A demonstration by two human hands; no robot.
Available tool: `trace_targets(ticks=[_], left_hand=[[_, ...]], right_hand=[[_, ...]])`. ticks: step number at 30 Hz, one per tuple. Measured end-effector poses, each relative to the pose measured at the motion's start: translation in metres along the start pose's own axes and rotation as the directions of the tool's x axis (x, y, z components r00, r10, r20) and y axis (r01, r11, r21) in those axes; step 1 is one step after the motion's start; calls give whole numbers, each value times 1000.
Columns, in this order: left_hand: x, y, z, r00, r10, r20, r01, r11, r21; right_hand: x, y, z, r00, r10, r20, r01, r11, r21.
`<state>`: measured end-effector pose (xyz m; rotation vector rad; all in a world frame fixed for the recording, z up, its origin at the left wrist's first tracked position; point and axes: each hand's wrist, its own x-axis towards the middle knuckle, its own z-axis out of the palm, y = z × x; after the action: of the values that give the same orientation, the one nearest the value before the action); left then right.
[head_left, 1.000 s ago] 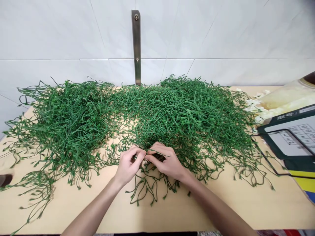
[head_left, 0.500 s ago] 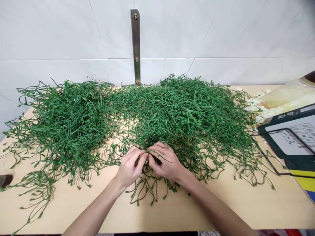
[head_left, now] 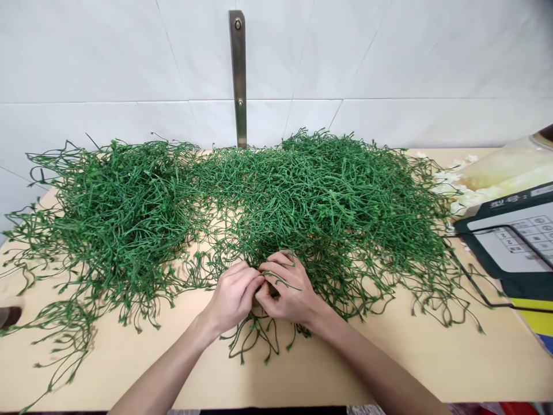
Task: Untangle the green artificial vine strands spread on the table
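Note:
At the front of the heap, my left hand (head_left: 233, 293) and my right hand (head_left: 288, 288) meet, fingertips pinched together. A thin green artificial plant stem (head_left: 280, 280) runs from between the fingertips across the fingers of my right hand. The part of it inside the pinch is hidden. Behind both hands lies a large tangled pile of green plastic stems (head_left: 337, 190) with small forked tips. Below my hands, several loose stems (head_left: 259, 340) curl on the wooden table (head_left: 207, 374).
Another dense pile of stems (head_left: 125, 213) covers the left side. To the right are white artificial flowers (head_left: 460, 196), a dark printed box (head_left: 514, 248) and a thin black wire frame (head_left: 470, 282). A metal bracket (head_left: 239, 75) is fixed to the tiled wall behind.
My left fingers have closed in tighter against my right fingertips, and both hands sit slightly lower. The stem over my right hand has shifted a little. The piles look unchanged.

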<state>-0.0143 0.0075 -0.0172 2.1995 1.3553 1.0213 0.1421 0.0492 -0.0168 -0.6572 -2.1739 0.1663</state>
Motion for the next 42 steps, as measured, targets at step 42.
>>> trace_targets(ticks=[42], left_hand=[[3, 1, -8, 891, -444, -98, 385, 851, -357]], right_hand=[[10, 1, -6, 953, 300, 44, -281, 818, 503]])
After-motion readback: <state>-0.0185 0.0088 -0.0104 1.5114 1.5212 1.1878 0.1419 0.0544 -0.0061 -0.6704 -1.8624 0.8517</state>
